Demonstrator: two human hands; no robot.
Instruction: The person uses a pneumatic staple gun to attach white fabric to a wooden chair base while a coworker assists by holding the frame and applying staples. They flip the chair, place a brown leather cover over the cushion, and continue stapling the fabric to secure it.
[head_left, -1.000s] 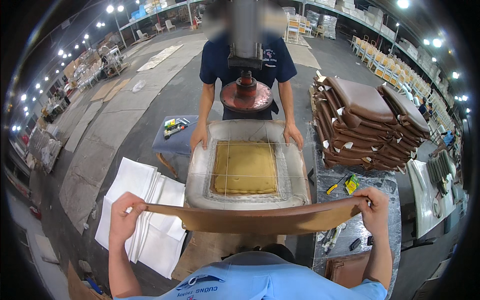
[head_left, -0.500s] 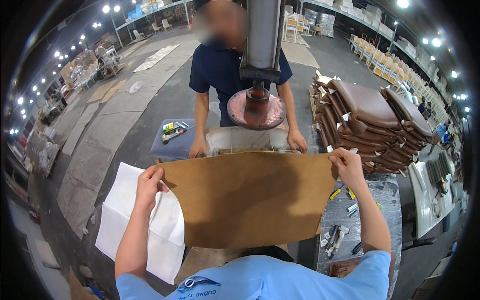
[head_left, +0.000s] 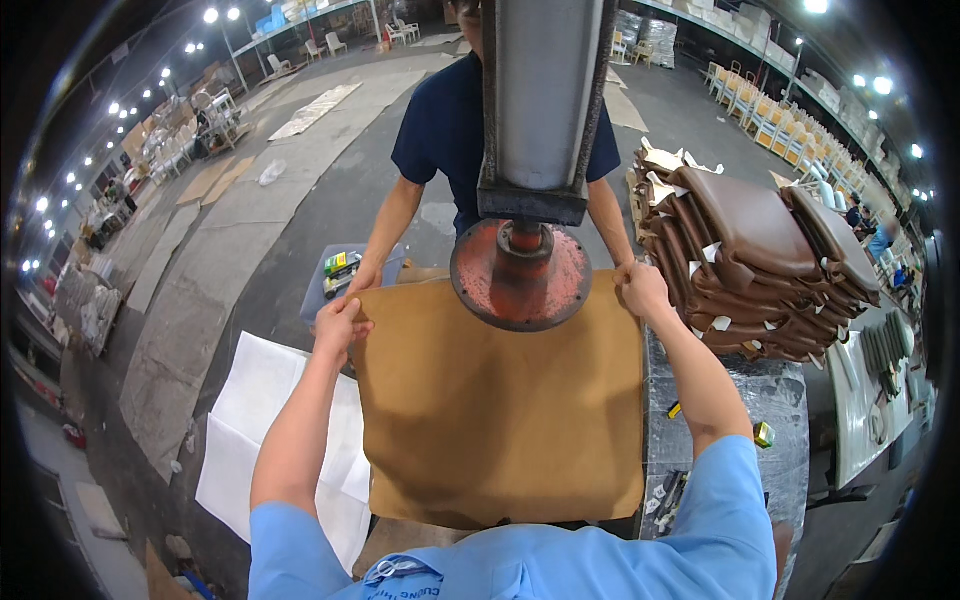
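Two hands up and apart, each pinching a top corner of tan sheet (head_left: pixel 490 420). Left hand (head_left: pixel 338 325) closed on upper left corner, fingers curled over the edge; right hand (head_left: pixel 640 290) closed on upper right corner, thumb side toward the press. Sheet stretched fairly flat between both grips, hanging or lying out toward the wearer, lower edge near the blue shirt; whether resting fully on the form beneath, cannot tell, since sheet hides it.

Outward: round rusty red press plate (head_left: pixel 520 275) directly over the sheet's top middle, hung from a grey steel column (head_left: pixel 545 100), not touching the sheet as far as visible. Across the desk, co-worker in dark blue shirt (head_left: pixel 450 130), one hand (head_left: pixel 365 280) at the far left edge of the sheet, the other hidden behind the wearer's right hand.

Right: stack of brown padded seat covers (head_left: pixel 760 260) with white tags. Dark wrapped desk (head_left: pixel 720 400) with small tools and a yellow-green item (head_left: pixel 764 434). Left, on floor: white sheets (head_left: pixel 265 420). Small tray of bits (head_left: pixel 340 272) beyond left hand.

Step judged: laying and squaring the sheet under the press plate. Next move likely calls for even tension at both corners, edges aligned, fingers kept out from under the plate.
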